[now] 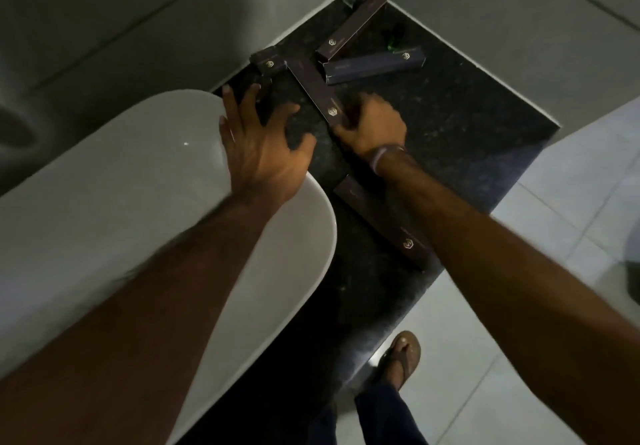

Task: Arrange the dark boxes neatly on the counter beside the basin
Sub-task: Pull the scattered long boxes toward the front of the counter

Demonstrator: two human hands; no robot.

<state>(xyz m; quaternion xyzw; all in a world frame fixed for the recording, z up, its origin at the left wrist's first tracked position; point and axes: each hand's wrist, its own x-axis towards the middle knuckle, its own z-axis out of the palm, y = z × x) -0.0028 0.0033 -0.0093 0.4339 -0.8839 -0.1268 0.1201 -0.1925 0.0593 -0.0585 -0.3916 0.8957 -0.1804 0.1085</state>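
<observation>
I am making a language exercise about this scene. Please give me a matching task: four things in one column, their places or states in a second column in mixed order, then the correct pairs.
Things:
1. small box
2. bluish long box
3. nearest long box
4. left hand

Places or states:
A. partly under the right forearm
B. at the wall edge of the counter
C. spread open next to the basin
D. beside a green object

Pairs: 1-B, 2-D, 3-A, 4-C
</observation>
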